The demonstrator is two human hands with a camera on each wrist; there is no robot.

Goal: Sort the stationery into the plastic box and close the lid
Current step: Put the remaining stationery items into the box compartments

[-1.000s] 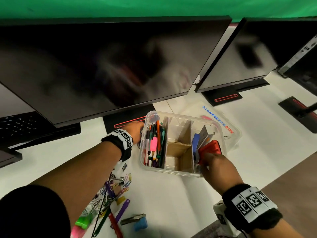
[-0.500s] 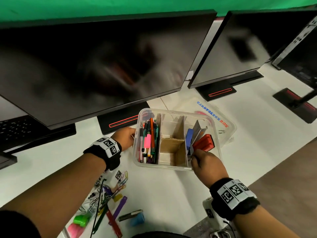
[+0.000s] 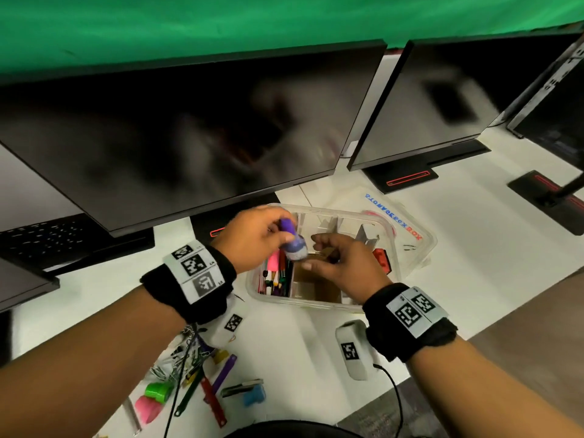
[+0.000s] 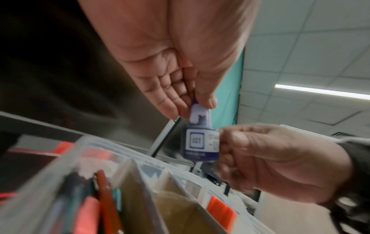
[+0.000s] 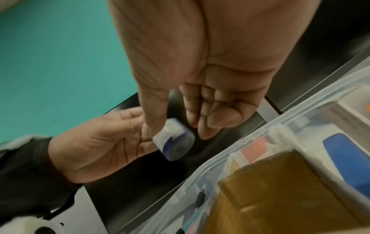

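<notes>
A small purple-capped ink bottle (image 3: 293, 246) with a blue and white label (image 4: 197, 143) hangs over the clear plastic box (image 3: 407, 273). My left hand (image 3: 284, 232) pinches its cap from above, as the left wrist view shows. My right hand (image 3: 311, 252) curls thumb and fingers round the bottle's base (image 5: 174, 144). The box holds pens (image 3: 276, 276) in its left compartment and a red stapler (image 3: 380, 259) at the right; cardboard dividers stand between them. Its lid (image 3: 403, 224) lies behind it to the right.
Loose stationery lies at the front left: paper clips (image 3: 189, 352), a green piece (image 3: 156, 390), a pink eraser (image 3: 147, 409), a purple stick (image 3: 225, 373) and a blue item (image 3: 252, 395). A white tagged device (image 3: 352, 349) sits before the box. Monitors (image 3: 189, 137) overhang the back.
My left hand left the box's left rim and now holds the ink bottle above the box. My right hand rose out of the right compartment to meet the bottle.
</notes>
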